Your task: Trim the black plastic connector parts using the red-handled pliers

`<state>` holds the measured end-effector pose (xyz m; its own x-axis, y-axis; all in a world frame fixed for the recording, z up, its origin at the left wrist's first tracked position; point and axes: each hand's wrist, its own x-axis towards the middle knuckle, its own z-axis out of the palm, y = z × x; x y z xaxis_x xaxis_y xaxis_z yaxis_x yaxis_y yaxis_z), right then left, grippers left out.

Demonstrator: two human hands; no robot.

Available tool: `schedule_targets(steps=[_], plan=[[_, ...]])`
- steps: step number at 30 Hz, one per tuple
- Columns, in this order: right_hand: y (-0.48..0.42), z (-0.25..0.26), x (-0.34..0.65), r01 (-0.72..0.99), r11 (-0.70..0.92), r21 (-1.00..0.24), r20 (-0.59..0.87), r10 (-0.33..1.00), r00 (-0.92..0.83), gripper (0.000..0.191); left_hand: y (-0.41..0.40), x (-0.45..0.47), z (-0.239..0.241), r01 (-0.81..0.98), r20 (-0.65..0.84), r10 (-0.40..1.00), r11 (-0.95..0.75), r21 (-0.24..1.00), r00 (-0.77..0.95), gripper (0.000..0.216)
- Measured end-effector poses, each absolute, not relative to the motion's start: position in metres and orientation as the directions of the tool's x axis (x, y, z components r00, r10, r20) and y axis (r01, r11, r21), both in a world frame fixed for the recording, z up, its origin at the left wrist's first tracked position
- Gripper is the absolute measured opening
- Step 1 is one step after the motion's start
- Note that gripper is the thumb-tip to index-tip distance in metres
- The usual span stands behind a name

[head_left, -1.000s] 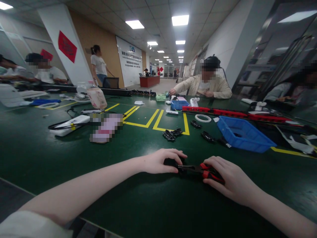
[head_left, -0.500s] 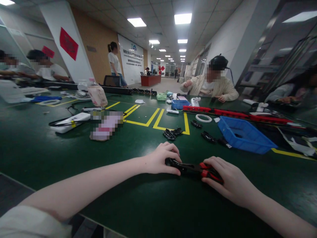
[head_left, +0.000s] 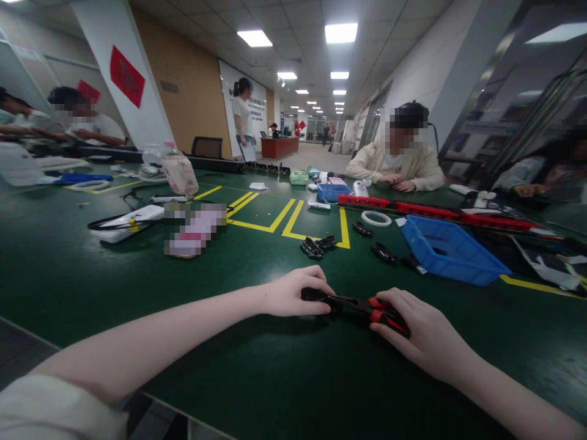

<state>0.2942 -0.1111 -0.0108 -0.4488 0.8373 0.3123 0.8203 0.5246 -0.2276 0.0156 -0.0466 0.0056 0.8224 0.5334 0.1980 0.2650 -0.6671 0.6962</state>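
Observation:
Both my hands rest low on the green table. My right hand is closed around the red and black handles of a pair of pliers. The jaws point left toward a small black part, which my left hand pinches between thumb and fingers. The plier tips meet that part right at my left fingertips.
Several loose black parts lie on the yellow floor-tape lines ahead. A blue bin stands at right, red strips and a white tape ring behind it. A white device with cable lies left. People sit around the table.
My left hand has turned from lying flat over the black part to pinching it, lifting it slightly. A person in the background has walked to the right. The pliers stayed in place.

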Motion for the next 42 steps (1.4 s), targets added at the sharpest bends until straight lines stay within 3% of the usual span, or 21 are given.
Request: schedule_targets(steps=[12, 17, 20, 25, 28, 37, 42], plan=[[-0.113, -0.009, 0.29, 0.845, 0.479, -0.236, 0.292, 0.865, -0.409, 0.035, -0.048, 0.017, 0.004, 0.335, 0.175, 0.54, -0.711, 0.619, 0.823, 0.024], [-0.111, -0.009, 0.29, 0.85, 0.473, -0.232, 0.294, 0.867, -0.403, 0.035, -0.055, 0.019, 0.007, 0.507, 0.123, 0.641, -0.696, 0.508, 0.757, 0.055], [-0.111, -0.011, 0.292, 0.85, 0.475, -0.225, 0.298, 0.865, -0.404, 0.035, -0.055, 0.018, 0.006, 0.479, 0.149, 0.611, -0.729, 0.49, 0.778, 0.064], [-0.111, -0.01, 0.292, 0.845, 0.488, -0.22, 0.316, 0.855, -0.412, 0.035, -0.051, 0.017, 0.003, 0.366, 0.22, 0.491, -0.823, 0.433, 0.843, 0.055], [-0.111, -0.008, 0.291, 0.845, 0.488, -0.218, 0.299, 0.858, -0.418, 0.034, -0.051, 0.017, 0.002, 0.377, 0.234, 0.511, -0.813, 0.443, 0.827, 0.06], [-0.111, -0.007, 0.29, 0.842, 0.485, -0.237, 0.29, 0.862, -0.415, 0.034, -0.046, 0.019, -0.004, 0.327, 0.21, 0.51, -0.765, 0.555, 0.834, 0.045], [-0.111, -0.009, 0.291, 0.843, 0.48, -0.243, 0.281, 0.867, -0.412, 0.033, -0.047, 0.019, -0.002, 0.327, 0.238, 0.498, -0.793, 0.513, 0.834, 0.042]])
